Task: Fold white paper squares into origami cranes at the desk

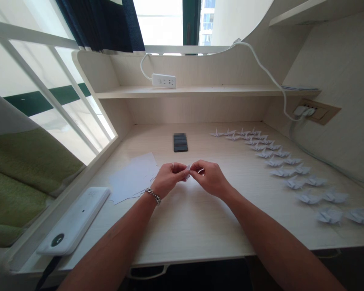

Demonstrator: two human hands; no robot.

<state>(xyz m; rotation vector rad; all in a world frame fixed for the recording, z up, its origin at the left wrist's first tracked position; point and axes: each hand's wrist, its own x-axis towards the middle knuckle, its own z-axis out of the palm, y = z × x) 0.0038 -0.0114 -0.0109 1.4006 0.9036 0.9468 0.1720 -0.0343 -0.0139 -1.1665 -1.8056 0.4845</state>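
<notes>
My left hand (169,176) and my right hand (210,176) meet over the middle of the pale wooden desk (185,218), both pinching a small folded piece of pale paper (188,169) between the fingertips. The left wrist wears a metal bracelet and one finger a ring. Just to the left lies a loose stack of pale paper sheets (133,178). Along the right side of the desk run two rows of several finished paper cranes (279,161).
A dark phone (180,142) lies flat beyond my hands. A white power bank (75,220) rests on the desk's left rim. A white power strip (164,80) sits on the shelf, its cable running to a wall socket (312,111) at right.
</notes>
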